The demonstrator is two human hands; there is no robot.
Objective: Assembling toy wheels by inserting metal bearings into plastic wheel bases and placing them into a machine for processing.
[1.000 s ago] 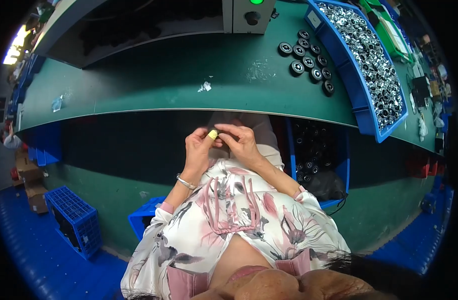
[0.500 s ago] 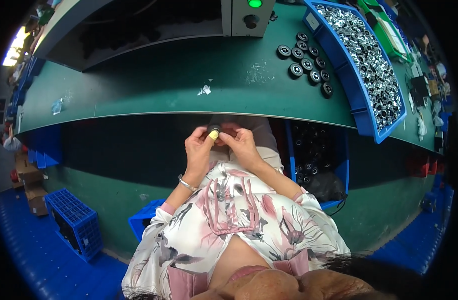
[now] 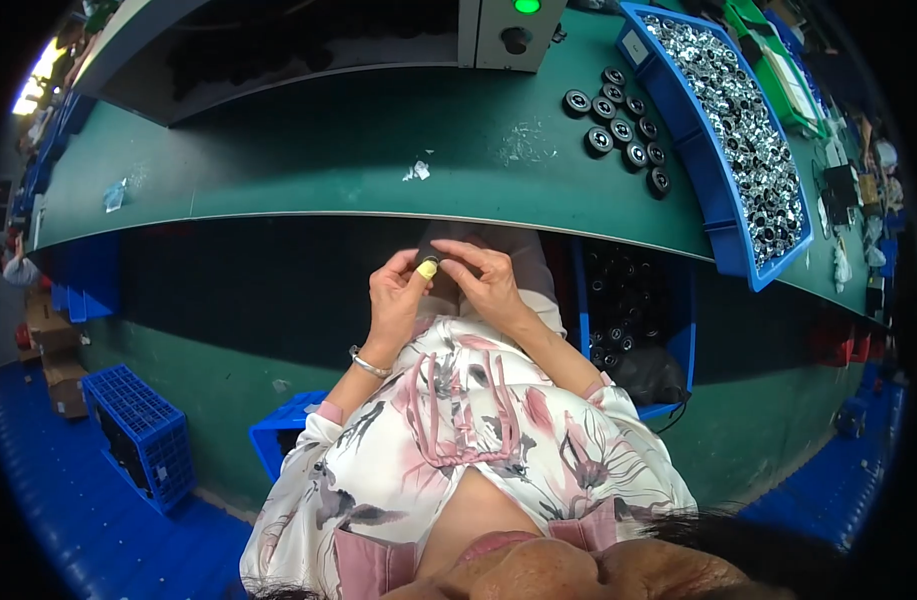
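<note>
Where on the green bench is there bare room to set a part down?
The green bench is bare between the plastic scrap at left and the white scraps. It is crowded at right: black round parts sit beside the blue bin.

A small white label (image 3: 633, 47) sits on the near end wall of the blue bin (image 3: 720, 205) at the bench's right; brown cartons (image 3: 50, 350) stand far left on the floor.
</note>
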